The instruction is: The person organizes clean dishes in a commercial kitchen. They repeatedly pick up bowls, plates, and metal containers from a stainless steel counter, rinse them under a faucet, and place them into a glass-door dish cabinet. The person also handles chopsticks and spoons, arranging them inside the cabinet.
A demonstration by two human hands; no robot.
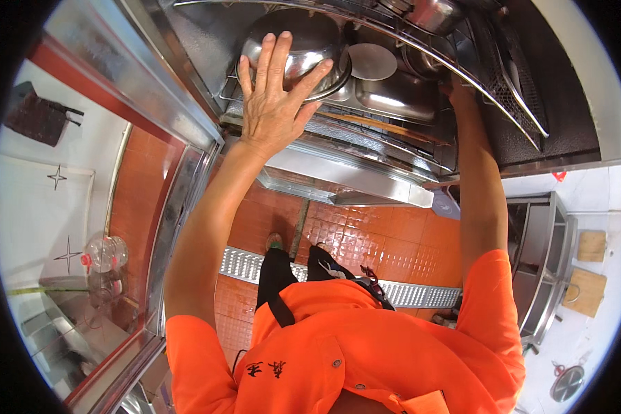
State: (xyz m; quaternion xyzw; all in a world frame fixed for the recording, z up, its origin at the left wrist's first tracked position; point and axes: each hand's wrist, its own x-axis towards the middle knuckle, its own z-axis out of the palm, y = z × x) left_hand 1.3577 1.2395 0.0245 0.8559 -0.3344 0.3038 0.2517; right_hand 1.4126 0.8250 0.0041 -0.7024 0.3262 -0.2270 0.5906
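Observation:
My left hand (274, 103) lies with spread fingers against a shiny steel bowl (307, 38) on the wire rack of a metal cabinet. The bowl's rounded side faces me. Deeper in, at the right, my right hand (454, 91) reaches between the rack's rail and a round steel pot (421, 61); its fingers are mostly hidden. Left of that hand are a rectangular steel pan (400, 96) and a pale round disc (372, 62). Long wooden sticks (376, 124) lie along the rack's near part.
A curved metal rail (421, 48) crosses above the cookware. At the far right stand mesh baskets (521, 76). A metal cabinet edge (352, 181) juts out below the rack. Orange tiles (352, 228) and a perforated drain strip (421, 297) cover the floor. Left is a metal-framed glass panel (124, 62).

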